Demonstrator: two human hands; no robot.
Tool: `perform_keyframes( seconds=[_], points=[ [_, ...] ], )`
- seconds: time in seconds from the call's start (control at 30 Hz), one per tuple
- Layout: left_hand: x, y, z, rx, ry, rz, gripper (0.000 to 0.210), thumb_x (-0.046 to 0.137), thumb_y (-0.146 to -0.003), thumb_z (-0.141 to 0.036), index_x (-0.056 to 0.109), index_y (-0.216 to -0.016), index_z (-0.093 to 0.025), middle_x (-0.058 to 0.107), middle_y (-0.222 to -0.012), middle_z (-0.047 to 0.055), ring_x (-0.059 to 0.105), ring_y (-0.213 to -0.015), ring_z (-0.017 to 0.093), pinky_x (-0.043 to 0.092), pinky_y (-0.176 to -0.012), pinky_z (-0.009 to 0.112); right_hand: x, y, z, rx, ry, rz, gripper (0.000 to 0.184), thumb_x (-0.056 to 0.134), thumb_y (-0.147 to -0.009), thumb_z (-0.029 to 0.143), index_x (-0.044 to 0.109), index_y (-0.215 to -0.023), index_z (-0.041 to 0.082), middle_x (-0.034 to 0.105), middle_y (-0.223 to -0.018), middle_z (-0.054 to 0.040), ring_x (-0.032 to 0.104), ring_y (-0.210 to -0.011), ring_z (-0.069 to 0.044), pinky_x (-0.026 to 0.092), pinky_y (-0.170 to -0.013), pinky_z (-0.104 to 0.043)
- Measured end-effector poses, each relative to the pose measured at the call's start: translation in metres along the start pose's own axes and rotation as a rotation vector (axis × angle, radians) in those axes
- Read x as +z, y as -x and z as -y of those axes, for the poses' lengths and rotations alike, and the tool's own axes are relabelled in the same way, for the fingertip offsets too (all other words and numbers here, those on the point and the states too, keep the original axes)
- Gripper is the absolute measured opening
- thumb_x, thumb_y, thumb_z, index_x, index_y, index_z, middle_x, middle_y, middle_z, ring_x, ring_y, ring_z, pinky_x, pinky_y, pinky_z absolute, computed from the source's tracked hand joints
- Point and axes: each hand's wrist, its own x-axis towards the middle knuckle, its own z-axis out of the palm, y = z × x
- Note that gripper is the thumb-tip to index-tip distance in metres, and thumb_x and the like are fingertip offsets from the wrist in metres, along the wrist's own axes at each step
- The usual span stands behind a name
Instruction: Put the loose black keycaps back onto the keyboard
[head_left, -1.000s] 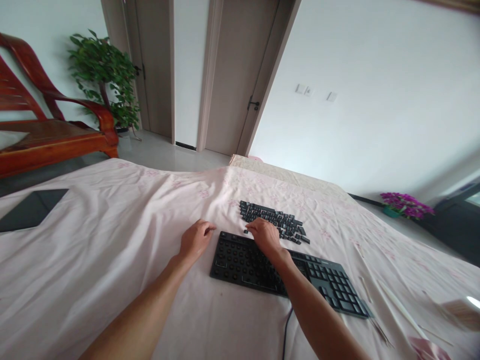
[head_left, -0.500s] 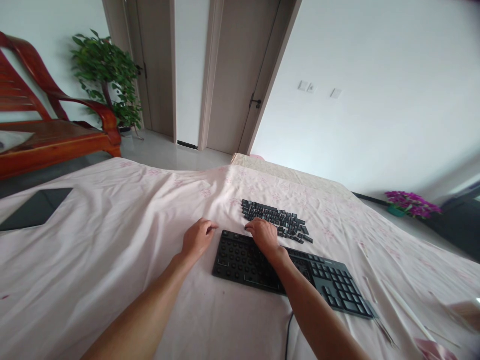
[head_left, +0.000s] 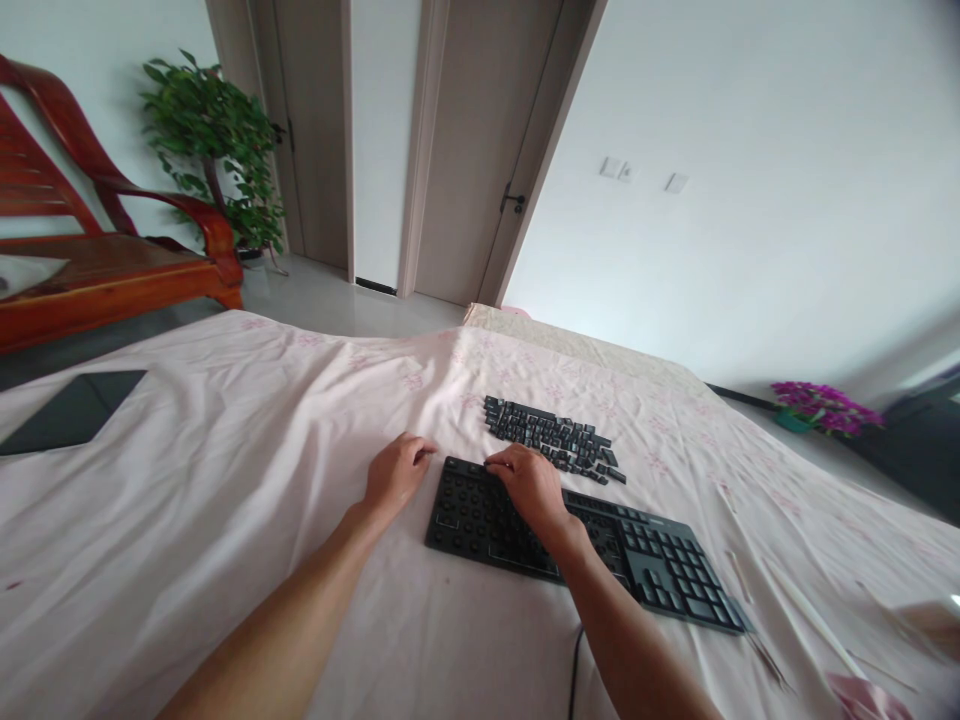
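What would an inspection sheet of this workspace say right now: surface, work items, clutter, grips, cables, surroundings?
Surface: pale pink floral cloth, wrinkled.
Work items: black keyboard, keycaps on its right end, much of its left section bare; loose keycaps clustered beyond it.
Clutter: dark flat slab far left; thin pale sticks and a pointed tool at right, blurred.
Left grip: beside the keyboard's left end, fingers curled; nothing seen held.
Right grip: fingertips at the keyboard's far edge; any keycap pinched is too small to confirm.
Cables: one dark cable at the near side.
Surroundings: wooden bench, leafy plant, doors, purple flowers.
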Motion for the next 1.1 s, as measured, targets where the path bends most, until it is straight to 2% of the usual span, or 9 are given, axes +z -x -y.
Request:
perform_keyframes(
  seconds=[0.43,0.77,1.1],
  points=[
    [0.0,0.0,0.001,-0.003,-0.004,0.004,0.023,0.05,-0.082,-0.019,0.068,-0.094,-0.026,0.067,-0.103,-0.001,0.06,-0.09,0.013,0.042,-0.076,0.022,-0.003,0.004,0.009,-0.017,0.112,0.068,0.02,0.054,-0.088,0.03,0.072,-0.094,0.029,0.068,-0.096,0.0003,0.06,-0.093,-0.015,0.039,-0.079,-0.022],
    [-0.002,0.001,-0.002,-0.035,0.008,0.017,0.023,0.05,-0.081,-0.017,0.068,-0.094,-0.026,0.066,-0.103,-0.001,0.059,-0.091,0.012,0.041,-0.076,0.021,0.001,0.006,0.019,-0.122,0.275,0.036,0.022,0.05,-0.09,0.027,0.071,-0.088,0.024,0.066,-0.091,-0.0049,0.056,-0.092,-0.018,0.037,-0.083,-0.026],
    [-0.002,0.0,-0.002,-0.035,0.022,0.017,0.024,0.051,-0.08,-0.015,0.068,-0.094,-0.025,0.067,-0.103,-0.001,0.059,-0.094,0.013,0.042,-0.08,0.022,0.007,0.01,0.021,-0.105,0.303,0.027,0.027,0.044,-0.093,0.025,0.07,-0.088,0.023,0.064,-0.09,-0.0061,0.055,-0.091,-0.018,0.037,-0.077,-0.026]
  ],
)
